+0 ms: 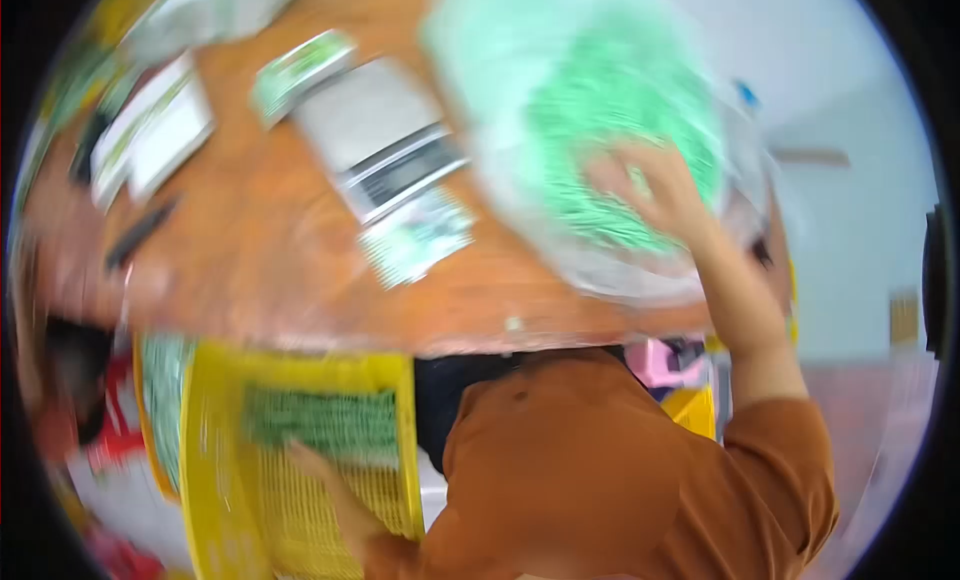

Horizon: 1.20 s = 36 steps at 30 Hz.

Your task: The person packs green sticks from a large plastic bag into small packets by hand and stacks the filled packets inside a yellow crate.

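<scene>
My right hand [635, 180] is over the pile of thin green pieces [640, 100] in a large clear plastic bag [480, 110] on the table. Its fingers are curled and blurred, so I cannot make out what they hold. Down to the left, my left hand [308, 460] reaches into a yellow basket [205, 460], at the near edge of the green packets [340, 425] lined up there. Motion smears its fingers. A digital scale [370, 120] stands left of the bag, with green and white packets [418, 235] against its near end.
The wooden table [250, 270] also carries a small green and white box [300, 70], white boxes [155, 135] and a dark tool [140, 235]. Part of another person [75, 380] shows at the far left. A pink item [660, 365] lies below the table edge.
</scene>
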Available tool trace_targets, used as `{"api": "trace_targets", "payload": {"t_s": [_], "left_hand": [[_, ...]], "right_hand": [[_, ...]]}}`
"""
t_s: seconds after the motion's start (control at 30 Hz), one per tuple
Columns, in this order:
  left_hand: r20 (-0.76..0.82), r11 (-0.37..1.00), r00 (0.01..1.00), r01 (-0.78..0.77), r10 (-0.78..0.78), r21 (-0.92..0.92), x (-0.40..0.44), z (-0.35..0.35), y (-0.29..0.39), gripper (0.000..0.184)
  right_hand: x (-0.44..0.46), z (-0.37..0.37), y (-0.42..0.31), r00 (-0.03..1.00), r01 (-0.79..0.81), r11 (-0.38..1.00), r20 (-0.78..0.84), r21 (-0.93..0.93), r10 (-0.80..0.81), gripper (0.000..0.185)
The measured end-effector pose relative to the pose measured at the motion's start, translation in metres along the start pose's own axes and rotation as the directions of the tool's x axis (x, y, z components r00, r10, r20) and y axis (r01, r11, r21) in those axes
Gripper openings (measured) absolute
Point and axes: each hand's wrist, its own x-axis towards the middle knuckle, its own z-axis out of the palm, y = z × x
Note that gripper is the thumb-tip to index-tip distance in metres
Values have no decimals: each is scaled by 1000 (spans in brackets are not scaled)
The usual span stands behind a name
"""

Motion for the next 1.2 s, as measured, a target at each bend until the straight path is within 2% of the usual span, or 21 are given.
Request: {"api": "trace_targets", "payload": {"t_s": [0.03,0.07,0.13,0.17,0.23,0.3,0.37,0.43,0.5,0.63,0.7,0.83,0.9,0.93,1.0,1.03,1.07,1.1,1.13,1.17,1.2], "left_hand": [[-39,987,998,-39,46,158,-1,0,0,71],[-96,962,987,-101,129,256,19,10,-27,76],[-182,895,949,-162,256,416,43,12,-52,78],[-186,903,949,-163,254,397,51,11,-48,78],[-205,959,959,-142,194,246,37,-4,-31,79],[-228,930,942,-161,244,330,55,-24,-44,77],[-241,892,924,-179,297,414,60,-29,-32,75],[-244,939,932,-195,268,284,44,-62,6,67],[-266,922,909,-237,322,306,13,-84,59,59],[-246,885,850,-451,465,113,-39,-101,132,64],[-249,877,844,-477,476,60,-60,-93,165,66],[-152,746,738,-666,658,-3,-103,-78,229,52],[-103,501,507,-862,856,-81,-138,-83,267,45],[-137,439,446,-895,884,-83,-160,-84,289,35],[-34,337,382,-851,923,-403,-193,-79,321,27],[36,365,438,-698,898,-616,-227,-58,339,19],[168,408,387,-706,907,-579,-274,-41,370,15],[463,446,165,-664,871,-601,-295,-22,390,14],[585,293,-199,-713,786,-637,-324,-7,423,16],[517,154,-468,-617,717,-772,-338,14,439,15],[627,84,-487,-746,608,-661,-348,24,456,17]], "right_hand": [[24,-24,30,931,-364,892,82,268,356,30],[42,-40,80,929,-336,931,-114,140,352,32],[51,-69,168,746,-243,867,-655,-434,-119,30],[48,-54,171,738,-237,864,-660,-444,-137,30],[29,-29,170,917,-367,914,-234,-175,324,29],[36,-2,166,873,-484,844,-60,-230,484,27],[58,14,185,839,-541,816,-191,-203,509,26],[75,28,199,786,-598,787,-301,-152,540,25],[94,38,207,799,-592,729,-367,-343,476,24],[106,61,214,829,-559,724,-285,-404,480,26],[97,73,218,864,-462,759,-425,-459,269,20],[85,88,248,787,-484,815,-566,-319,246,22],[74,58,242,853,-494,867,-233,-69,468,21],[58,36,228,847,-504,861,-230,-64,478,21],[18,-1,196,913,-398,914,66,-83,404,21],[-2,6,195,908,-403,911,88,-82,410,21],[-23,18,194,904,-333,911,194,-245,382,22],[-42,26,190,886,-237,890,290,-389,362,23],[-61,28,184,883,-249,891,288,-381,370,23],[-75,23,183,906,-283,900,217,-332,364,24],[-84,16,182,922,-303,909,151,-286,355,24]]}}
